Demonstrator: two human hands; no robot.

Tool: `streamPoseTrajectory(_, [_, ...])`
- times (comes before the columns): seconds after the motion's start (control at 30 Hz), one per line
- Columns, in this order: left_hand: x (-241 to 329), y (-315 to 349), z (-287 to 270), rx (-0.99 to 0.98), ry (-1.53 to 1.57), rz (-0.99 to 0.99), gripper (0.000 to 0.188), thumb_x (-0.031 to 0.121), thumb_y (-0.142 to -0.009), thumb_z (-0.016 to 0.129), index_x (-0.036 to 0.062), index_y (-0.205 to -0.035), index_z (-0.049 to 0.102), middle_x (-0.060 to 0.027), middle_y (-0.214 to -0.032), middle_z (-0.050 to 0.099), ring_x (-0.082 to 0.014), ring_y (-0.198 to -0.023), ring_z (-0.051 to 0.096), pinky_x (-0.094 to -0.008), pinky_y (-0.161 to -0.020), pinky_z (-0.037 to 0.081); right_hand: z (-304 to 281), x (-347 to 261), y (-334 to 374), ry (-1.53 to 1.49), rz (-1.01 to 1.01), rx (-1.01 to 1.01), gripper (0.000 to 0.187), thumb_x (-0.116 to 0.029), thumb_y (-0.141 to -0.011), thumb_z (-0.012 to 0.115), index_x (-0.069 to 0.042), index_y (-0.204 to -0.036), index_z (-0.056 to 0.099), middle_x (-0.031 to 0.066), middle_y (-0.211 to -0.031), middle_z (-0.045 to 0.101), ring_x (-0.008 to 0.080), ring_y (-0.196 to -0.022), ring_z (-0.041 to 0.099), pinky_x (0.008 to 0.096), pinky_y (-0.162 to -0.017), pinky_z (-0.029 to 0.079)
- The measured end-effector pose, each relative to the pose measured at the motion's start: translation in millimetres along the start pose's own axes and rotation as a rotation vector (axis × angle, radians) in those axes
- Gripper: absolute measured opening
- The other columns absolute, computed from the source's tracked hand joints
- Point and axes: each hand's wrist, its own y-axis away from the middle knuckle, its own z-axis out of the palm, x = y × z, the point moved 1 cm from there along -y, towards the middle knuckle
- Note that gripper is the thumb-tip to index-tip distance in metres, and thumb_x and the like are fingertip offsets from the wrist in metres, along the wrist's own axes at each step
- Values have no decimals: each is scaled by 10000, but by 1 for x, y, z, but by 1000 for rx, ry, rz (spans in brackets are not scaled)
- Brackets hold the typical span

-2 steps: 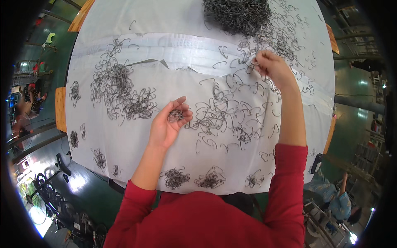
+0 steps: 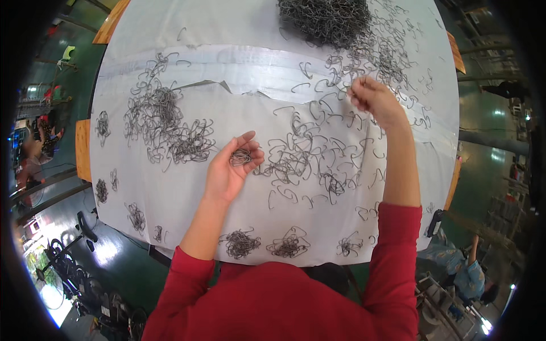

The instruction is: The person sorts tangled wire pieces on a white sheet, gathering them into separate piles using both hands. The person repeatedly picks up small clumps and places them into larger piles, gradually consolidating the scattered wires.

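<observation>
A small bundle of grey curved wire hooks [image 2: 240,157] lies in my left hand [image 2: 230,167], palm up, with the fingers curled around it. To the right and farther off, my right hand [image 2: 375,99] is closed in a pinch above scattered hooks; what its fingertips hold, if anything, is too small to make out. Between and beyond the hands spreads a loose scatter of wire hooks [image 2: 296,159]. Left of my left hand sits another loose heap of hooks [image 2: 165,108].
A big dense pile of hooks [image 2: 324,21] stands at the table's far side. Along the near edge lie small clumps of hooks [image 2: 242,244]. A torn silvery tape strip [image 2: 244,62] crosses the white table cover [image 2: 227,23]. Another person [image 2: 469,278] is at the lower right.
My right hand has come very slightly toward me, still pinched. The left hand stays in place with its bundle of hooks.
</observation>
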Motion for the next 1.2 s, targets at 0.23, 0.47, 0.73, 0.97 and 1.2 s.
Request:
streamPoseTrajectory(0.23, [0, -1, 4, -21, 0, 7, 370, 215, -960, 399, -66, -1179, 498, -123, -957, 597, -229, -895, 602, -338, -798, 524, 11, 2, 70, 468, -55, 19, 160, -78, -784, 596, 13, -913, 623, 51, -708, 645, 98, -565, 594, 215, -491, 415])
streamPoseTrajectory(0.47, [-2, -2, -1, -13, -13, 18, 363, 210, -947, 434, -51, -1192, 498, -105, -961, 587, -220, -887, 584, -332, -810, 520, 90, 45, 178, 705, 36, -606, 112, -126, -782, 622, -81, -874, 666, 70, -782, 663, 191, -662, 638, 314, -615, 499])
streamPoseTrajectory(0.73, [-2, -3, 3, 22, -18, 10, 356, 200, -948, 430, -51, -1191, 493, -108, -959, 581, -224, -876, 582, -332, -794, 526, 49, 22, 94, 916, -494, 266, 232, -199, -804, 600, -66, -993, 593, 100, -1030, 586, 300, -899, 583, 403, -770, 478])
streamPoseTrajectory(0.97, [1, 0, -1, 40, -9, 4, 361, 205, -958, 403, -62, -1189, 481, -118, -950, 579, -233, -873, 588, -342, -794, 529, 47, 19, 34, 1238, -521, 306, 357, -255, -818, 620, -66, -1114, 558, 103, -1159, 543, 263, -1050, 525, 487, -970, 352])
streamPoseTrajectory(1.2, [0, -1, 2, 47, -6, -14, 375, 217, -962, 398, -71, -1191, 475, -131, -951, 581, -244, -885, 598, -346, -792, 532, 52, 17, 3, 1121, -861, 564, 154, -219, -810, 622, -79, -872, 614, 30, -957, 588, 219, -916, 558, 431, -895, 394])
